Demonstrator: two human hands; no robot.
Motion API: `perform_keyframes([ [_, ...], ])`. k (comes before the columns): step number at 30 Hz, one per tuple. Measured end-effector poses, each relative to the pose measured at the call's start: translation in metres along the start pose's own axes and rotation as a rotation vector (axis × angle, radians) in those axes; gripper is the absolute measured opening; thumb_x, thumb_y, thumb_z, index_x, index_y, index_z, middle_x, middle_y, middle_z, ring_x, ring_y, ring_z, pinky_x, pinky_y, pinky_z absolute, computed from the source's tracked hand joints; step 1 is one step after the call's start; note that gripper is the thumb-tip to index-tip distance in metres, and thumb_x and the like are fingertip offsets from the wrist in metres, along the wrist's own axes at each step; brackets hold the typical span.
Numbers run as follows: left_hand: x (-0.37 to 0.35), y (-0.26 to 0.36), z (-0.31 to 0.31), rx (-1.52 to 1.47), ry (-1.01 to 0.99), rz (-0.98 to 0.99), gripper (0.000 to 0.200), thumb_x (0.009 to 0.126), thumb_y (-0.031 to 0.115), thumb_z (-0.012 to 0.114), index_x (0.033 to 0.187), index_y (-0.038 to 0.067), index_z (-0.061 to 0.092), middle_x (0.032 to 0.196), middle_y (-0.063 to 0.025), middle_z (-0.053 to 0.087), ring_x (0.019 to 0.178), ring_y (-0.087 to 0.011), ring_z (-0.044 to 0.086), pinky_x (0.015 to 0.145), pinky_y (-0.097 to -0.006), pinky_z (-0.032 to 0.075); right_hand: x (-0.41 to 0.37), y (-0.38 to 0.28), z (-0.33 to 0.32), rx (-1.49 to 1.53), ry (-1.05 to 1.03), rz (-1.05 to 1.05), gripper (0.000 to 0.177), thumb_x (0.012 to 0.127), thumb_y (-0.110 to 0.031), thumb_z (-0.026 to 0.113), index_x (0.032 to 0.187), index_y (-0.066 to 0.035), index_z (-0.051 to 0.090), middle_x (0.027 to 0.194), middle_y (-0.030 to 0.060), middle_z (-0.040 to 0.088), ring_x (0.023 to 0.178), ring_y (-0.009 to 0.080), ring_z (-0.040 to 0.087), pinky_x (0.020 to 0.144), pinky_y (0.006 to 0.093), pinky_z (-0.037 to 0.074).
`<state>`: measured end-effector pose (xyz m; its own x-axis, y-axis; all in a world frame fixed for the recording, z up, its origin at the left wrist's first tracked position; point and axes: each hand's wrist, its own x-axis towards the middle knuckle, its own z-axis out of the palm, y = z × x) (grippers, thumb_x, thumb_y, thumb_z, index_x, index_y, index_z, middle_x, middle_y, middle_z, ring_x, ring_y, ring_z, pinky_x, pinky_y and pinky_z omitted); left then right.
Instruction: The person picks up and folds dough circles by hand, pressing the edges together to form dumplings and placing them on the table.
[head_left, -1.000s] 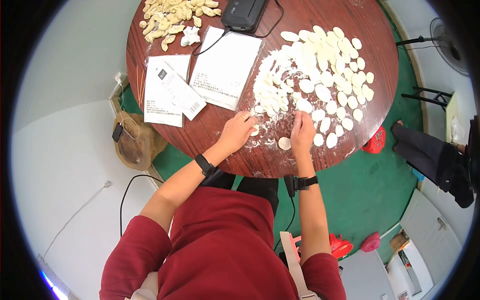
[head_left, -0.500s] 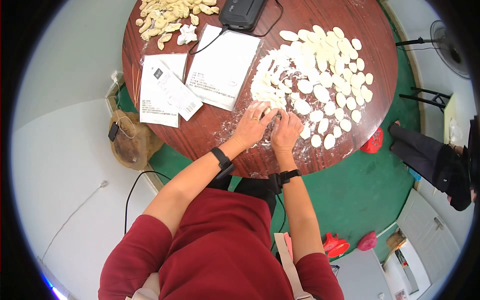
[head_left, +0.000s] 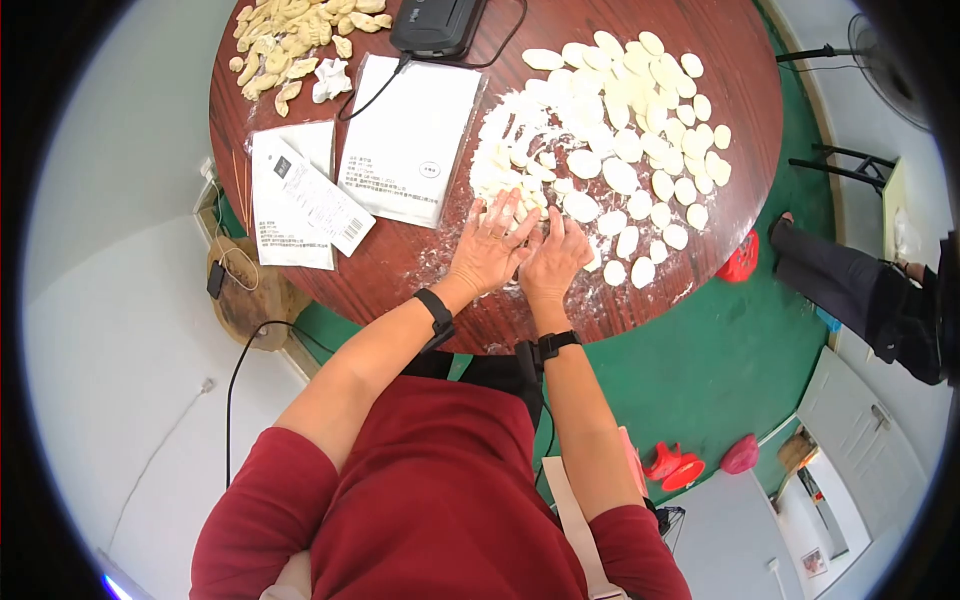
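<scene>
Small dough pieces (head_left: 540,172), pale, flour-dusted, closely clustered

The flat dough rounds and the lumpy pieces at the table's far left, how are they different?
The flat dough rounds are disc-like or oval; the lumpy pieces are thicker and irregular. The flat dough rounds look paler, the lumpy pieces yellower. Many flat dough rounds lie apart; the lumpy pieces mostly crowd together. Both lie on the table.

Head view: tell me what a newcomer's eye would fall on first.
Likely the pale, flat, oval dough pieces scattered across the right of the round, reddish-brown, wood-grained table. Next, the bare left hand and right hand, close together toward the table's near edge. Then the yellowish, lumpy dough pieces crowded at its far left.
</scene>
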<state>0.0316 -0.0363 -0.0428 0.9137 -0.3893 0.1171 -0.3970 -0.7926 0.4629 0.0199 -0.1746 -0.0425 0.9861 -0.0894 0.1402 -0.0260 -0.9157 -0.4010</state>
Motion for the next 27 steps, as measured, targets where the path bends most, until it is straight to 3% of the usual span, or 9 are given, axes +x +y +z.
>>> perform_keyframes([
  [8, 0.0, -0.005, -0.003, -0.042, 0.103, -0.022, 0.066, 0.097, 0.04, 0.054, 0.156, 0.022, 0.033, 0.164, -0.019, 0.02, 0.151, -0.0411, 0.018, 0.12, -0.0654, 0.012, 0.009, -0.004, -0.009, 0.042, 0.044, 0.039, 0.05, 0.093, -0.021, 0.059, 0.14, -0.01, 0.048, 0.121, 0.0146, 0.051, 0.118, 0.0326, 0.047, 0.101, 0.0507, 0.029],
  [10, 0.0, -0.007, -0.008, -0.096, 0.151, -0.03, 0.064, 0.098, 0.044, 0.051, 0.156, 0.021, 0.033, 0.164, -0.019, 0.02, 0.15, -0.0414, 0.019, 0.12, -0.0644, 0.014, 0.01, -0.003, -0.012, 0.243, 0.117, 0.085, 0.047, 0.094, -0.022, 0.06, 0.138, -0.008, 0.049, 0.12, 0.0144, 0.052, 0.116, 0.0335, 0.046, 0.1, 0.054, 0.029],
  [12, -0.001, -0.01, -0.013, -0.357, 0.304, -0.012, 0.063, 0.1, 0.048, 0.046, 0.153, 0.016, 0.036, 0.16, -0.0219, 0.024, 0.147, -0.0463, 0.021, 0.12, -0.0636, 0.015, 0.013, 0.001, -0.014, 0.31, 0.15, 0.124, 0.034, 0.097, -0.016, 0.052, 0.128, -0.002, 0.055, 0.111, 0.0165, 0.056, 0.108, 0.035, 0.05, 0.098, 0.0516, 0.033],
  [16, 0.0, -0.006, -0.027, -0.317, 0.327, -0.091, 0.059, 0.102, 0.047, 0.041, 0.15, 0.012, 0.042, 0.146, -0.0222, 0.037, 0.136, -0.0456, 0.033, 0.12, -0.0613, 0.016, 0.023, 0.011, -0.025, 0.517, 0.296, 0.164, 0.029, 0.103, -0.015, 0.042, 0.101, 0.003, 0.064, 0.094, 0.0171, 0.064, 0.088, 0.0331, 0.058, 0.084, 0.0422, 0.045],
  [18, 0.005, -0.004, -0.038, -0.314, 0.399, -0.085, 0.048, 0.101, 0.036, 0.047, 0.141, 0.011, 0.051, 0.133, -0.0189, 0.049, 0.125, -0.0414, 0.043, 0.116, -0.0599, 0.023, 0.028, 0.015, -0.029, 0.692, 0.227, 0.312, 0.029, 0.103, -0.017, 0.044, 0.098, 0.003, 0.065, 0.089, 0.0165, 0.067, 0.08, 0.0307, 0.062, 0.076, 0.0401, 0.048],
  [20, 0.004, -0.006, -0.05, -0.334, 0.303, -0.129, 0.03, 0.101, 0.021, 0.052, 0.124, 0.006, 0.062, 0.117, -0.0156, 0.059, 0.113, -0.0365, 0.051, 0.106, -0.052, 0.036, 0.037, 0.02, -0.043, 0.638, 0.185, 0.294, 0.027, 0.103, -0.017, 0.048, 0.095, 0.001, 0.067, 0.086, 0.0156, 0.068, 0.074, 0.0292, 0.064, 0.071, 0.038, 0.049],
  [21, 0.008, -0.006, -0.061, -0.341, 0.334, -0.096, 0.02, 0.094, 0.007, 0.061, 0.113, 0.006, 0.066, 0.106, -0.0136, 0.063, 0.103, -0.0353, 0.056, 0.095, -0.0474, 0.043, 0.037, 0.027, -0.05, 0.623, 0.024, 0.239, 0.025, 0.103, -0.016, 0.051, 0.095, 0.0, 0.068, 0.086, 0.0154, 0.069, 0.075, 0.0294, 0.064, 0.071, 0.0378, 0.049],
  [25, -0.019, -0.032, -0.076, -0.38, -0.004, -0.182, 0.018, 0.09, 0.01, 0.068, 0.108, 0.006, 0.066, 0.109, -0.0153, 0.063, 0.107, -0.0355, 0.057, 0.09, -0.0453, 0.047, 0.022, 0.039, -0.081, 0.467, -0.284, 0.043, 0.013, 0.09, -0.016, 0.072, 0.089, -0.003, 0.069, 0.084, 0.014, 0.068, 0.079, 0.0306, 0.064, 0.077, 0.0413, 0.049],
  [27, -0.032, -0.031, -0.084, -0.347, -0.065, -0.16, 0.02, 0.089, 0.011, 0.07, 0.107, 0.006, 0.065, 0.109, -0.0149, 0.062, 0.107, -0.0358, 0.057, 0.091, -0.0456, 0.048, 0.007, 0.048, -0.086, 0.297, -0.308, -0.18, 0.027, 0.073, -0.016, 0.085, 0.09, -0.006, 0.066, 0.088, 0.0118, 0.063, 0.091, 0.0329, 0.06, 0.083, 0.0457, 0.047],
])
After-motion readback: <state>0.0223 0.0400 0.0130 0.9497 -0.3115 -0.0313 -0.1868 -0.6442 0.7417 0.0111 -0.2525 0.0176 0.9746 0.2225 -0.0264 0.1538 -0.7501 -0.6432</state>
